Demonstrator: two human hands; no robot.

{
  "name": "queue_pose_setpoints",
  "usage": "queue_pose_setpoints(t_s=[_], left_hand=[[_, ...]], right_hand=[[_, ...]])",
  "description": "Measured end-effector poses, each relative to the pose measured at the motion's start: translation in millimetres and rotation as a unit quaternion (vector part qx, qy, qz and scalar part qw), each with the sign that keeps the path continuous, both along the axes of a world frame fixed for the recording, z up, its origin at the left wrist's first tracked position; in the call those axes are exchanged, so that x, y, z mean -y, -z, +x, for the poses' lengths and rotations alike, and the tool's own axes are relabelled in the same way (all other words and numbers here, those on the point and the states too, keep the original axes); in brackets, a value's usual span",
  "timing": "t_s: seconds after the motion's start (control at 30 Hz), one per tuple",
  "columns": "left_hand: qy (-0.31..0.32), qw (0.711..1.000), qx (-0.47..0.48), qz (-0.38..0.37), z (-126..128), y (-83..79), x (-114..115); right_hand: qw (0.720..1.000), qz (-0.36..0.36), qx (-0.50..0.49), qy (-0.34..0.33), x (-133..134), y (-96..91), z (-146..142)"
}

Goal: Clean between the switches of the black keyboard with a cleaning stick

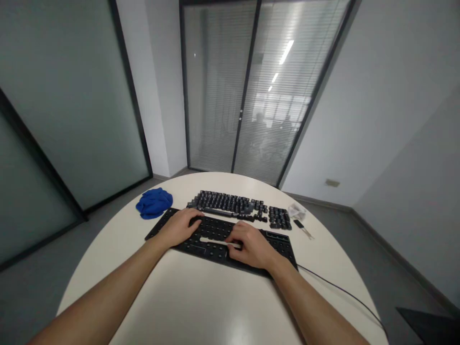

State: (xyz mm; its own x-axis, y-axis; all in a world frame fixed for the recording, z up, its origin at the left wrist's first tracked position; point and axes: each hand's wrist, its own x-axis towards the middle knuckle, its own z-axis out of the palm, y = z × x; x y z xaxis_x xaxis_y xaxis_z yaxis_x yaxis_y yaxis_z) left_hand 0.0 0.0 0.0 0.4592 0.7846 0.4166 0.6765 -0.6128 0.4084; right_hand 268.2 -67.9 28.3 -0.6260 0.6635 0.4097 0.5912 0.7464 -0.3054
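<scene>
Fingers of your left hand [179,226] lay parted and relaxed, palm down on the keyboard [196,250], gripping nothing that showed; whether they pressed, you couldn't tell. A blue cloth [154,203] sat left of them, and your left forearm [132,273] was cut off below. Between both hands' fingers ran a pale stick [212,240], its right end hidden in the pinch of your right hand [249,243], which curled over the keyboard and covered part of it. Just beyond those fingers stood rows of keycaps [224,203], legends too small to read. Right of them lay a small tool [302,228], hard to make out.
</scene>
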Motion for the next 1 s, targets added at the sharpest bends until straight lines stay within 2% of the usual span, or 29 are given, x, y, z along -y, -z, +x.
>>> queue_pose_setpoints(t_s=[0.67, 1.0], left_hand=[[0.010, 1.000, 0.007, 0.003, -0.6, 0.0, -0.6], [0.006, 1.000, -0.002, 0.004, -0.9, 0.9, -0.5]], right_hand=[[0.992, -0.008, -0.002, 0.129, -0.9, -3.5, 3.6], [0.982, -0.005, 0.014, 0.187, -5.4, 2.6, 5.8]])
